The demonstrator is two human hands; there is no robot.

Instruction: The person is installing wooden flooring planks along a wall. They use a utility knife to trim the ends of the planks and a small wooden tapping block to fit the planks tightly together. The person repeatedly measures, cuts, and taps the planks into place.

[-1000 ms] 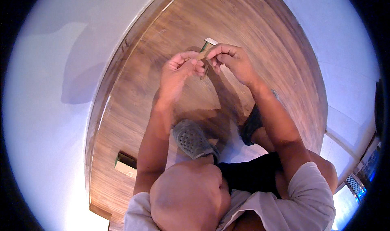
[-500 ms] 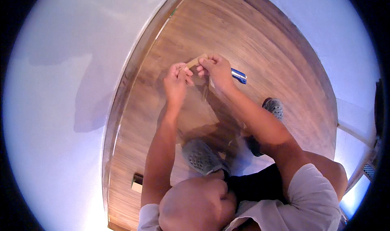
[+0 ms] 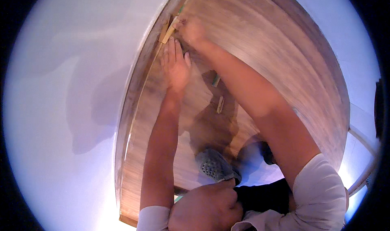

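A short tan strip lies slantwise along the edge where the wooden floor meets the skirting, close to the wall. At its upper end is my right hand, the fingers curled in and pinching around it; the fingertips are slightly blurred. My left hand rests flat on the floor just below the strip, fingers stretched out and nearly touching its lower end. Between my forearms, a small tan piece and a small green-marked piece lie on the floor.
A brown skirting board runs along the white wall at the left, with a pale line and green bits along its foot. My grey clog stands on the wooden floor. A chair-like leg shows at the far right.
Both hands have moved up and left, from holding the strip in the air to the skirting. My left hand has let go and flattened. The blue cutter is out of sight now.
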